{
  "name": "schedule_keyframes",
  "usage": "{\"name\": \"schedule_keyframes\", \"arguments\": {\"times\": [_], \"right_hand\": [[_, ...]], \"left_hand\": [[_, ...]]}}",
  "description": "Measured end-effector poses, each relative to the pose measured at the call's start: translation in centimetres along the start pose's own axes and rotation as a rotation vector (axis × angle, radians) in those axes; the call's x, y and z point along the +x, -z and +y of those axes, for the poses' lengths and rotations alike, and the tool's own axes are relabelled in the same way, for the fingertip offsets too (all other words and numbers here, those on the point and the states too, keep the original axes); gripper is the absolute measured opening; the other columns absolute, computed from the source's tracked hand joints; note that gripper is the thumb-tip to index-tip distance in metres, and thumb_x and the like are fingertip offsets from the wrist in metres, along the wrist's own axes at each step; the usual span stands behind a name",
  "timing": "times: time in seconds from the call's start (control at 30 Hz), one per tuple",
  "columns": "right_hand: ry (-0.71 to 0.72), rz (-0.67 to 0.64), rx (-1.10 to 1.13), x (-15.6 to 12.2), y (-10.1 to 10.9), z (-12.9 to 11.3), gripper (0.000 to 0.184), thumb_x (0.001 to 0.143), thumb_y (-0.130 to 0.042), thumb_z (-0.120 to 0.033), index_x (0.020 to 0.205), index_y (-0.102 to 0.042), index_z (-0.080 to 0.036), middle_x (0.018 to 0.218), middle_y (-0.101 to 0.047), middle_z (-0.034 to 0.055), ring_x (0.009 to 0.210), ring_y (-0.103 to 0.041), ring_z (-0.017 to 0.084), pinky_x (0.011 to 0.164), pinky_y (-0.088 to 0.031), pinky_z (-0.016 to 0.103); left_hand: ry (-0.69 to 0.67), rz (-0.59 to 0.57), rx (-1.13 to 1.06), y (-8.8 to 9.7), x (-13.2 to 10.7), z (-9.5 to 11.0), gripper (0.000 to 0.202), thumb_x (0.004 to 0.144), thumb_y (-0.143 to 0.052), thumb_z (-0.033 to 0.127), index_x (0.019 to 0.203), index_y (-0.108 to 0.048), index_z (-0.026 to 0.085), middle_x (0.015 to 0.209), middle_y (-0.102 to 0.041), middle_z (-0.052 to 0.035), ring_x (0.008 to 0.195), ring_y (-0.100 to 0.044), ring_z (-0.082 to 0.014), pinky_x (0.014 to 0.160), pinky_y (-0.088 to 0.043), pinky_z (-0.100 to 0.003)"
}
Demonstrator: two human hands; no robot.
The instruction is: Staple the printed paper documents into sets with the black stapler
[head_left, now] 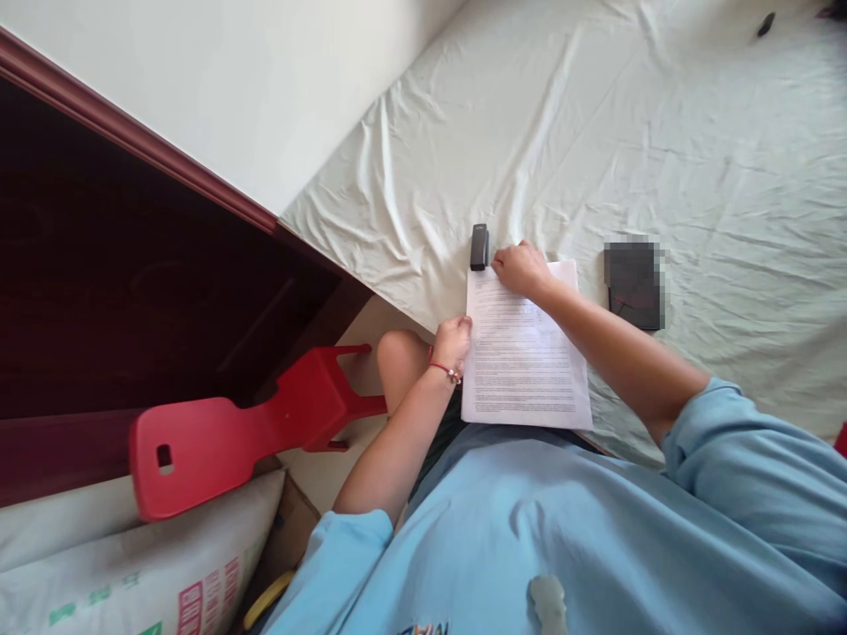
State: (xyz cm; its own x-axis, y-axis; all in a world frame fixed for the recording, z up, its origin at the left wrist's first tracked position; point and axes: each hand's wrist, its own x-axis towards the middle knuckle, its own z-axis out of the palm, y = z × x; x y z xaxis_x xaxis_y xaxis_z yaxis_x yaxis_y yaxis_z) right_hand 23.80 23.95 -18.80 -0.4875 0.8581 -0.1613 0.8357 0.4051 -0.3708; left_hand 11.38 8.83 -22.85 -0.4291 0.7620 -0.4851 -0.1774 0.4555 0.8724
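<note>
A stack of printed papers [522, 370] lies at the edge of the cloth-covered surface, close to my body. My left hand [453, 344] pinches the stack's left edge, thumb on top. At the top edge rests my right hand [521, 268], its fingers curled closed; whatever is between them is too small to make out. Just left of those fingers, a black stapler [480, 247] stands at the stack's top left corner, apart from the hand. Whether its jaws are around the paper cannot be told.
A wrinkled pale sheet [529, 132] covers the surface. To the right lies a dark, partly pixelated flat object [635, 287]. A small black item [766, 25] sits at the far right. On the left are a red plastic chair [198, 450] and a white printed sack [146, 564].
</note>
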Motion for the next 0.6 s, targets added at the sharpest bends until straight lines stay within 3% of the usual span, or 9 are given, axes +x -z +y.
{"name": "schedule_keyframes", "arguments": {"times": [0.1, 0.2, 0.3, 0.4, 0.6], "right_hand": [[0.077, 0.174, 0.050, -1.1, -0.2, 0.0, 0.040, 0.100, -0.039, -0.024, 0.124, -0.070, -0.018, 0.126, -0.069, 0.0140, 0.125, -0.050, 0.035, 0.097, -0.040, 0.047], [0.253, 0.293, 0.110, -1.9, -0.4, 0.1, 0.048, 0.098, -0.036, -0.014, 0.136, -0.064, -0.022, 0.142, -0.063, 0.0093, 0.134, -0.047, 0.030, 0.108, -0.036, 0.049], [0.399, 0.281, 0.123, -2.0, -0.6, 0.1, 0.053, 0.095, -0.036, -0.006, 0.132, -0.067, -0.027, 0.145, -0.062, 0.0034, 0.143, -0.043, 0.026, 0.121, -0.022, 0.052], [0.416, 0.240, 0.094, -2.0, -1.0, -0.1, 0.054, 0.091, -0.038, -0.002, 0.125, -0.071, -0.028, 0.138, -0.066, 0.0020, 0.146, -0.041, 0.024, 0.126, -0.010, 0.055], [0.394, 0.245, 0.074, -2.5, -1.6, -0.8, 0.053, 0.094, -0.034, -0.004, 0.127, -0.071, -0.024, 0.139, -0.066, 0.0041, 0.137, -0.049, 0.022, 0.127, -0.007, 0.054]], "left_hand": [[-0.036, -0.005, 0.011, 0.0, 0.2, -0.3, 0.021, 0.083, -0.058, 0.024, 0.064, -0.062, 0.017, 0.056, -0.058, -0.0001, 0.061, -0.057, -0.0166, 0.060, -0.041, -0.027], [-0.050, -0.039, -0.015, 0.2, 0.2, -0.5, 0.022, 0.082, -0.059, 0.026, 0.062, -0.061, 0.017, 0.056, -0.056, 0.0001, 0.058, -0.054, -0.0158, 0.058, -0.040, -0.027], [-0.041, -0.066, -0.030, 0.3, 0.3, -0.7, 0.023, 0.082, -0.060, 0.027, 0.061, -0.060, 0.018, 0.055, -0.055, -0.0003, 0.056, -0.053, -0.0158, 0.057, -0.041, -0.027], [-0.065, -0.063, 0.004, 0.4, 0.5, -1.0, 0.024, 0.082, -0.062, 0.029, 0.061, -0.060, 0.018, 0.057, -0.056, -0.0004, 0.059, -0.054, -0.0160, 0.059, -0.043, -0.027], [-0.072, -0.040, 0.031, 0.5, 0.8, -1.2, 0.024, 0.082, -0.063, 0.032, 0.064, -0.061, 0.017, 0.059, -0.056, -0.0003, 0.065, -0.056, -0.0173, 0.063, -0.045, -0.028]]}}
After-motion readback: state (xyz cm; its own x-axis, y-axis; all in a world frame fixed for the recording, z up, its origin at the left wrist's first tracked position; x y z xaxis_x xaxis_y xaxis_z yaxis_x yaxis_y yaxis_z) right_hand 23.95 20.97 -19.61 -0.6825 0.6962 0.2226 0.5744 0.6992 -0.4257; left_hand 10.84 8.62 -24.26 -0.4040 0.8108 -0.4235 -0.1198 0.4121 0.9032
